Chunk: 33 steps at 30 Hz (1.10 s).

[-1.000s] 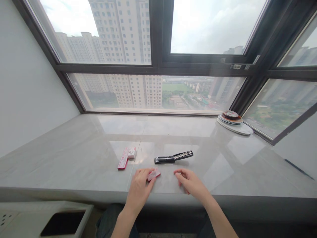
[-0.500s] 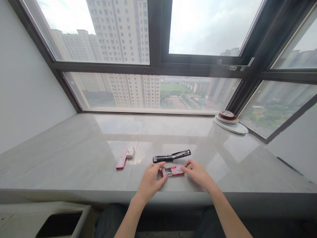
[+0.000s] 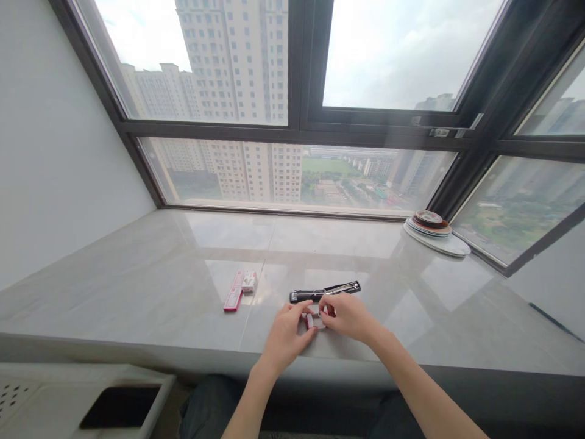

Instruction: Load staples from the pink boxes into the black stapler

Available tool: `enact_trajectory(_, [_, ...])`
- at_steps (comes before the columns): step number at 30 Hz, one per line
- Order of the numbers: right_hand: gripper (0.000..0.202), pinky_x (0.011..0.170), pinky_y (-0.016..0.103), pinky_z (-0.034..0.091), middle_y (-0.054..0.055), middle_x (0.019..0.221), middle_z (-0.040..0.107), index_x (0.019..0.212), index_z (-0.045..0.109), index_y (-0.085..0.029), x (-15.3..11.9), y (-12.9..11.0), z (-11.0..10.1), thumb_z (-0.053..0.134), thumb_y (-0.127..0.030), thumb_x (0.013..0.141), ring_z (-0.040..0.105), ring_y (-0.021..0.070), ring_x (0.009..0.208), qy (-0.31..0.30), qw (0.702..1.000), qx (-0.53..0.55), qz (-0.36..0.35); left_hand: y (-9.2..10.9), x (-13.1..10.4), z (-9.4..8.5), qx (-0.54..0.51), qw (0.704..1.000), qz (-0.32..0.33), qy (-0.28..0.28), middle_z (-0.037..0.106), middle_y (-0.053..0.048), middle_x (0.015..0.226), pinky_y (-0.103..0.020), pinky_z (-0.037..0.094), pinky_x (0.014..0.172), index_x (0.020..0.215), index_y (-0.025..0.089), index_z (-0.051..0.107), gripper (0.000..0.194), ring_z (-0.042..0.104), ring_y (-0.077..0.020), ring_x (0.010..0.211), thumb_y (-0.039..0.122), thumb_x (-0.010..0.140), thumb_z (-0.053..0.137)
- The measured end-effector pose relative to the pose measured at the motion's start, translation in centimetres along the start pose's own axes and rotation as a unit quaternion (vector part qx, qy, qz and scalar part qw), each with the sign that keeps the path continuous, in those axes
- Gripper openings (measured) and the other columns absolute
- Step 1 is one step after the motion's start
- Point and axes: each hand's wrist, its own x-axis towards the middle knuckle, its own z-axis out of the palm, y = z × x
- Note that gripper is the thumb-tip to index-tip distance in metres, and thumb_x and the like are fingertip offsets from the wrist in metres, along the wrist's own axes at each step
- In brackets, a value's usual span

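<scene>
A small red and white box [image 3: 316, 321] lies on the sill near its front edge, its inner part showing. My left hand [image 3: 287, 331] holds the left end of this box between thumb and fingers. Bent over the box's right part, my right hand [image 3: 346, 314] has its fingertips pinched at the opening; what is between them is too small to make out. Just behind both hands is a black stapler [image 3: 305, 296], opened out, with its metal channel showing at the right.
Left of the hands, a long pink and white box [image 3: 234, 294] touches a small white box [image 3: 249, 281]. Stacked plates [image 3: 437, 235] stand in the back right corner by the window. A dark thin strip [image 3: 554, 321] lies at the far right.
My right hand has moved left from the box's right end to over its opening, its fingers now curled in. My left hand keeps its hold. The whole view has shifted slightly.
</scene>
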Motion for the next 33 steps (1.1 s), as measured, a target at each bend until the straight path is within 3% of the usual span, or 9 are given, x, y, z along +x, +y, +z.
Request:
enact_trajectory(4, [0.017,0.063,0.025,0.035,-0.002,0.067,0.065,0.09,0.073,-0.024,-2.5,2.7,-0.3,0.06,-0.034,0.089,0.054,0.0144,0.062,0.04,0.994,0.098,0.033,0.3,0.0,-0.2,-0.006,1.0,0.005,-0.001,0.069,-0.003,0.116,-0.043,0.046,0.102,0.138,0.032,0.056,0.058,0.06,-0.0244,0.109,0.023,0.082,0.07])
enact_trajectory(7, [0.028,0.063,0.027,0.038,-0.002,0.069,0.063,0.106,0.073,-0.024,-4.2,4.2,-0.2,0.059,-0.043,0.091,0.053,0.0152,0.064,0.065,0.986,0.132,0.078,0.3,0.0,-0.3,-0.002,1.0,0.011,0.016,0.068,-0.005,0.118,-0.043,0.046,0.101,0.138,0.03,0.055,0.057,0.06,-0.0252,0.111,0.027,0.083,0.07])
enact_trajectory(10, [0.042,0.065,0.027,0.041,0.0,0.079,0.067,0.118,0.071,-0.023,-5.2,4.5,0.1,0.067,-0.05,0.085,0.054,0.0157,0.067,0.052,0.981,0.161,0.096,0.2,0.2,0.0,0.015,0.998,-0.031,0.047,0.069,-0.005,0.101,-0.039,0.048,0.091,0.127,0.027,0.061,0.036,0.063,-0.0231,0.096,0.034,0.092,0.061])
enact_trajectory(13, [0.042,0.069,0.029,0.044,0.002,0.088,0.07,0.113,0.074,-0.023,-5.3,3.9,0.2,0.073,-0.051,0.081,0.056,0.0165,0.071,0.035,0.98,0.174,0.087,0.6,0.3,1.1,0.032,0.996,-0.063,0.05,0.069,-0.001,0.085,-0.036,0.046,0.083,0.113,0.026,0.064,0.021,0.063,-0.0201,0.081,0.032,0.096,0.052])
enact_trajectory(18, [0.038,0.069,0.029,0.043,0.003,0.083,0.068,0.114,0.076,-0.025,-4.7,2.3,-0.3,0.072,-0.047,0.083,0.055,0.0175,0.071,0.032,0.985,0.157,0.059,1.1,0.3,2.1,0.021,0.997,-0.058,0.039,0.068,0.002,0.083,-0.032,0.044,0.078,0.106,0.026,0.062,0.016,0.062,-0.0169,0.075,0.032,0.098,0.05])
enact_trajectory(21, [0.034,0.07,0.029,0.042,0.002,0.079,0.065,0.116,0.077,-0.031,-4.4,1.5,-0.3,0.071,-0.047,0.086,0.054,0.0173,0.07,0.035,0.99,0.13,0.035,0.2,0.8,1.0,0.075,0.992,-0.06,0.087,0.065,0.0,0.085,-0.033,0.044,0.08,0.106,0.026,0.062,0.016,0.06,-0.0183,0.079,0.034,0.097,0.052])
enact_trajectory(24, [0.023,0.068,0.028,0.039,0.0,0.075,0.063,0.101,0.08,-0.032,-3.9,0.7,0.2,0.07,-0.047,0.088,0.054,0.0158,0.067,0.025,0.992,0.124,0.019,-1.2,2.0,-0.5,0.162,0.975,-0.068,0.135,0.062,-0.006,0.106,-0.037,0.042,0.089,0.119,0.026,0.062,0.032,0.058,-0.0248,0.101,0.036,0.089,0.065])
enact_trajectory(27, [0.021,0.066,0.027,0.038,-0.001,0.074,0.063,0.097,0.078,-0.029,-2.7,0.2,0.6,0.068,-0.045,0.089,0.054,0.0156,0.067,0.037,0.99,0.136,0.015,-2.3,2.9,-1.1,0.205,0.969,-0.078,0.114,0.059,-0.008,0.118,-0.041,0.04,0.092,0.119,0.029,0.065,0.037,0.052,-0.0284,0.111,0.04,0.085,0.071])
enact_trajectory(33, [0.02,0.068,0.027,0.039,0.001,0.075,0.064,0.099,0.076,-0.025,1.4,0.0,1.1,0.065,-0.039,0.091,0.054,0.0163,0.069,0.084,0.989,0.119,0.016,-2.5,1.7,-0.4,0.187,0.977,-0.058,0.079,0.059,-0.005,0.113,-0.039,0.039,0.091,0.113,0.032,0.068,0.027,0.051,-0.0269,0.108,0.042,0.088,0.069])
